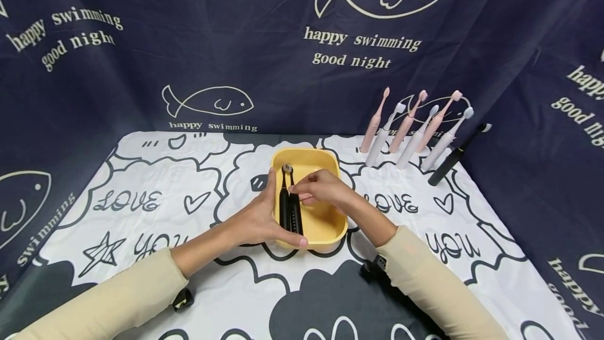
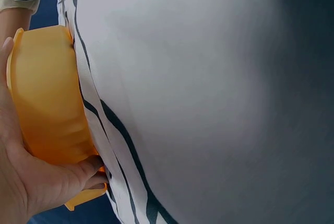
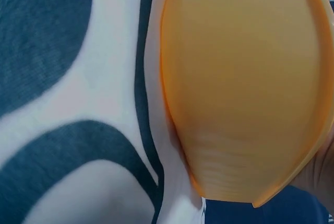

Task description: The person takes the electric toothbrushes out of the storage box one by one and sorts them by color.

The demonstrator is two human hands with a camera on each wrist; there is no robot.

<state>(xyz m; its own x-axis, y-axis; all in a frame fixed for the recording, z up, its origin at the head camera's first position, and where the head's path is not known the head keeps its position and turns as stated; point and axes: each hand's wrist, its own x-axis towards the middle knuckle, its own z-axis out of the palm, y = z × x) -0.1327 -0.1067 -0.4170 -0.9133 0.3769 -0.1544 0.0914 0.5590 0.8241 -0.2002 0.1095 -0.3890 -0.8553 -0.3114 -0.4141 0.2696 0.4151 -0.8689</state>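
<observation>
Two black electric toothbrushes lie side by side along the left wall of a yellow box (image 1: 323, 230). With its fingers, my right hand (image 1: 323, 188) pinches the inner black toothbrush (image 1: 294, 214) near its neck. The outer black toothbrush (image 1: 284, 209) lies against that wall. My left hand (image 1: 259, 219) grips the box from the left, its thumb reaching across the near rim. In the left wrist view, the left hand (image 2: 42, 182) is against the outside of the yellow box (image 2: 47, 93). The box wall (image 3: 240, 88) fills much of the right wrist view and hides the right hand.
At the back right stand several pink and white electric toothbrushes, among them a pink one (image 1: 373, 130) and a white one (image 1: 443, 148). A black toothbrush (image 1: 448, 164) stands tilted at their right end. A patterned cloth (image 1: 155, 188) covers the table; dark curtains (image 1: 264, 41) hang behind.
</observation>
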